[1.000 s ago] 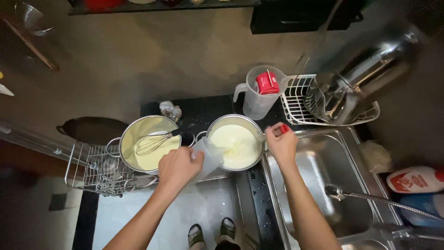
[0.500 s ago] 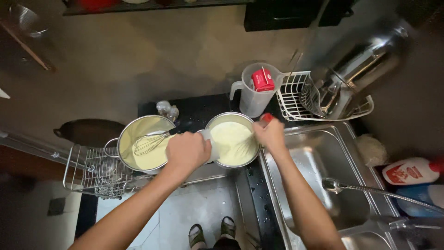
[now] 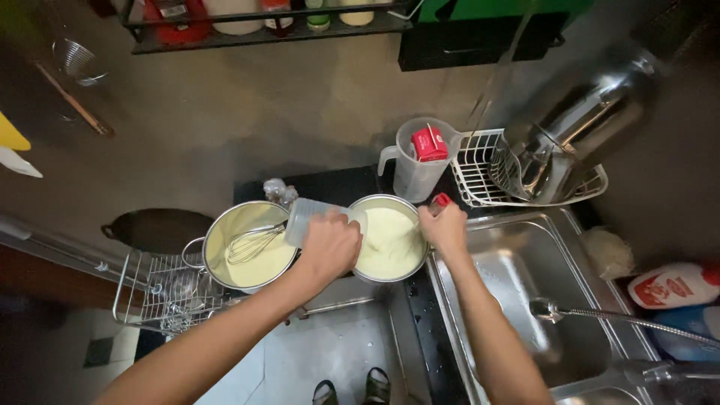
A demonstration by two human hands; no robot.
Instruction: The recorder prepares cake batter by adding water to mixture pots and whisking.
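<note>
My left hand point(image 3: 330, 247) grips a clear plastic bottle point(image 3: 311, 219) and holds it tilted on its side, its mouth over the right steel bowl point(image 3: 390, 240) of pale yellow liquid. My right hand point(image 3: 444, 229) rests at that bowl's right rim and holds a small red cap point(image 3: 441, 200). Left of it stands a steel pot point(image 3: 244, 244) with the same pale liquid and a wire whisk point(image 3: 255, 241) lying in it.
A clear measuring jug point(image 3: 414, 161) with a red carton inside stands behind the bowl. A white wire rack point(image 3: 487, 176) holds a large steel kettle point(image 3: 577, 127). A steel sink point(image 3: 532, 300) with a spray hose lies to the right; a wire dish rack point(image 3: 161, 292) sits left.
My left hand has lifted the bottle and tipped it toward the right bowl. My right hand moved in to the bowl's rim, still with the red cap.
</note>
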